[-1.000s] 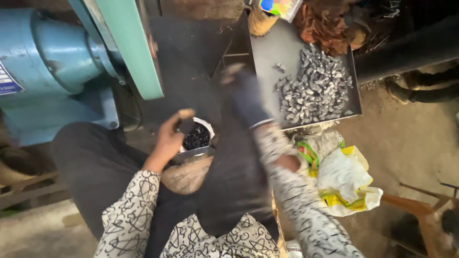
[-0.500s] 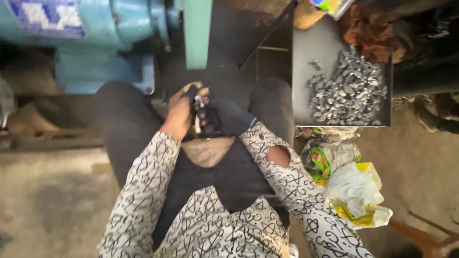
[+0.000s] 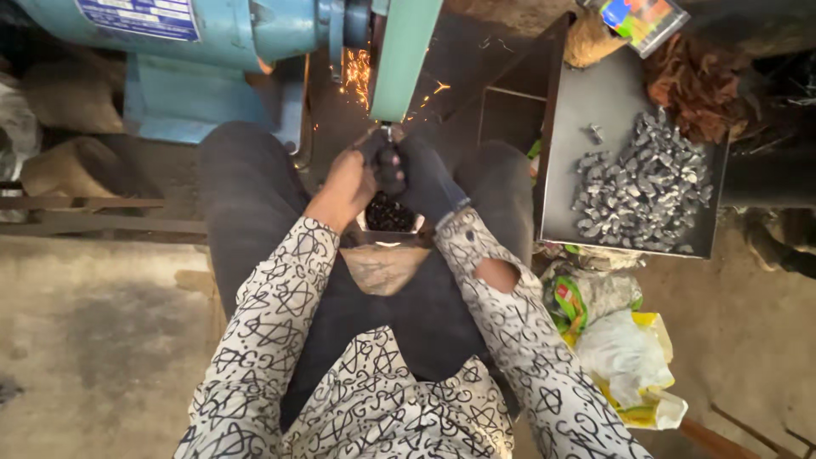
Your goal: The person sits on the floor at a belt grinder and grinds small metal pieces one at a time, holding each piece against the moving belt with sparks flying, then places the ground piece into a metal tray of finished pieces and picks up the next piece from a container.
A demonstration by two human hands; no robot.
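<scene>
1. While orange sparks (image 3: pixel 357 72) fly in the upper middle of the frame, both hands meet just under the lower end of the green upright sanding belt (image 3: pixel 406 55), which runs off the blue cast-metal motor housing (image 3: pixel 212 25) at upper left.
2. Bare and curled, the left hand (image 3: pixel 344 183) clamps on a small dark metal workpiece (image 3: pixel 389 157) from the left; the right hand (image 3: pixel 429 178), in a dark fabric glove, closes on the same piece from the right.
3. That workpiece sits at centre frame, its upper tip touching the belt's lower end. Its long axis looks roughly upright in the picture, pointing from the hands toward the belt, though much of it is hidden by fingers. Neither hand is clearly nearer; they grip it together.
4. Directly below the hands, on the lap between the dark-trousered knees, stands a small round tin of dark little pieces (image 3: pixel 389 214).
5. To the right, well apart from the hands, a flat dark metal tray (image 3: pixel 586 76) holds a heap of small grey metal blanks (image 3: pixel 646 183); below it lie crumpled yellow and white plastic bags (image 3: pixel 625 357).
</scene>
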